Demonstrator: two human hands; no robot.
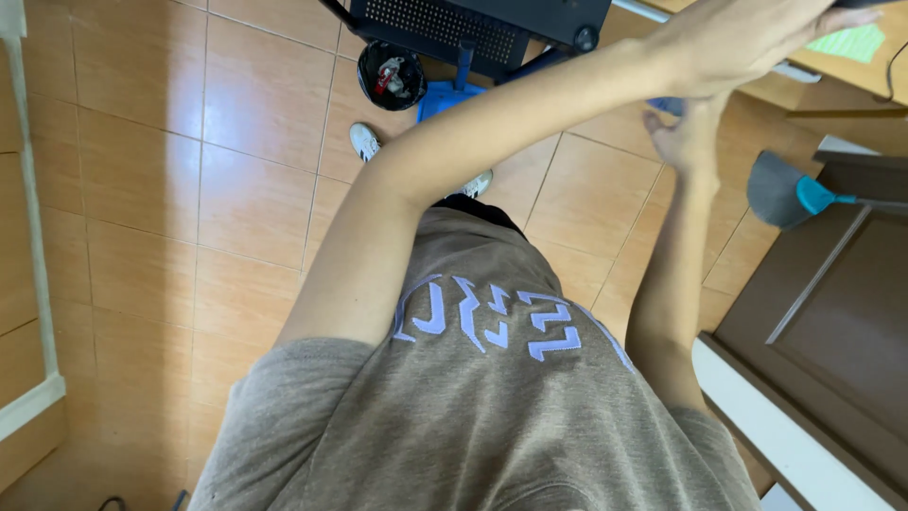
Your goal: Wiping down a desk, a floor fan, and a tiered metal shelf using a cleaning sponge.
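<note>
I am looking straight down my own body in a brown shirt with pale lettering. My left arm crosses the view from the left shoulder to the top right. My left hand (747, 38) is stretched flat there at the edge of a wooden desk (832, 80), its fingertips meeting a dark object at the frame's top edge. Just below that wrist my right hand (686, 132) is raised, thumb out, its fingers hidden behind the left wrist. A small blue thing (667, 106) shows beside it. Whether either hand holds anything is hidden.
A black perforated panel on a frame (473, 24) and a black bin (391, 74) stand on the tiled floor beyond my white shoes (364, 142). At right are a grey dustpan with a cyan handle (780, 189) and a brown door (832, 312). A pale wooden frame (38, 284) stands at left.
</note>
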